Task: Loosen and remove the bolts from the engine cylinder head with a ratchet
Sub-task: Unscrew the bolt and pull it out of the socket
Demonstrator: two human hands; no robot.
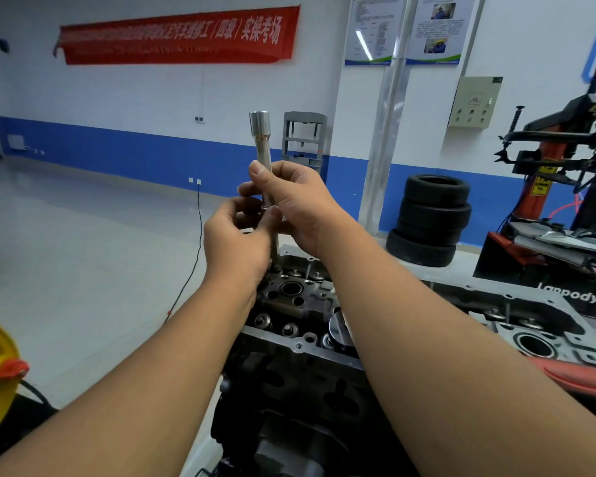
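right hand [291,201] curled round upright socket extension [263,146], raised at 12 o'clock of the cylinder head [289,297] | left hand [236,239] pinches bolt [275,242] hanging below it | progress: one bolt apparently out; others hard to tell

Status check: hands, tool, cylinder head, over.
Both hands on tool: right hand grips the upright socket extension, left hand pinches below. Held above cylinder head. No ratchet visible. Nothing blocking.
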